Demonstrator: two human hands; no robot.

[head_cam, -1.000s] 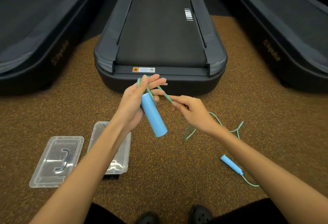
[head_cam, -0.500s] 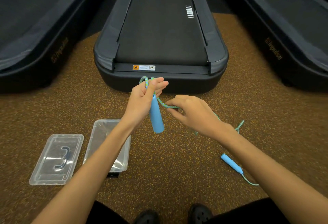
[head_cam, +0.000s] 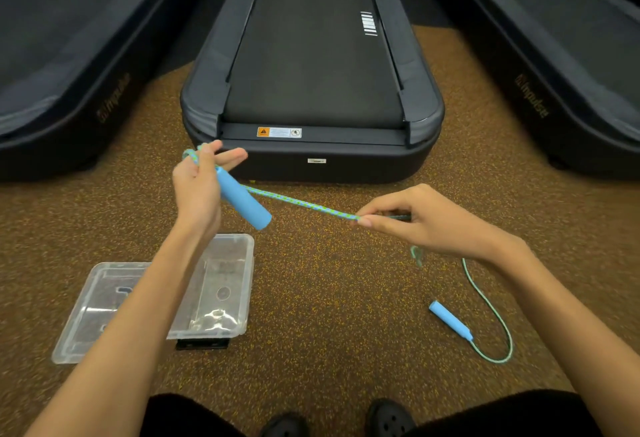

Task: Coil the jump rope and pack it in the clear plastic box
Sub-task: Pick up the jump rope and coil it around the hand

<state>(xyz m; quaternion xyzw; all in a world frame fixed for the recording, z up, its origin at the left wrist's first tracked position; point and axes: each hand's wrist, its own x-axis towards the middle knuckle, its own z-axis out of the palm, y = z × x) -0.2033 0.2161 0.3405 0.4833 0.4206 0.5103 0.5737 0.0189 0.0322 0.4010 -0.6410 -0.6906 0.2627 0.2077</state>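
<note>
Brown speckled gym flooring [head_cam: 329, 298] runs under everything, and nearest to the person standing on it are the toes of two black shoes [head_cam: 389, 417], below both forearms. Just under the left forearm sit the clear plastic box [head_cam: 221, 284] and, touching its outer side, the clear lid [head_cam: 93, 315]; both lie flat on the floor, the box with nothing inside that I can make out. Below the right hand [head_cam: 429, 225] and a little outward, the second blue handle [head_cam: 450, 320] lies on the floor, its cord looping away and back up toward that wrist. The right hand pinches the jump rope [head_cam: 304, 203] between thumb and fingertips, the other fingers curled. From that pinch the blue-green cord stretches taut across to the left hand [head_cam: 199, 187], which is raised slightly higher. The left hand holds the first blue handle [head_cam: 244, 201] against its palm with the thumb, cord looped over the fingers, which point outward and stay fairly straight; the handle's free end angles down toward the right hand. Beyond both hands stands a dark treadmill [head_cam: 311, 90], its rear edge carrying a small warning sticker [head_cam: 278, 132]. Two more treadmills [head_cam: 69, 56] flank it further out.
</note>
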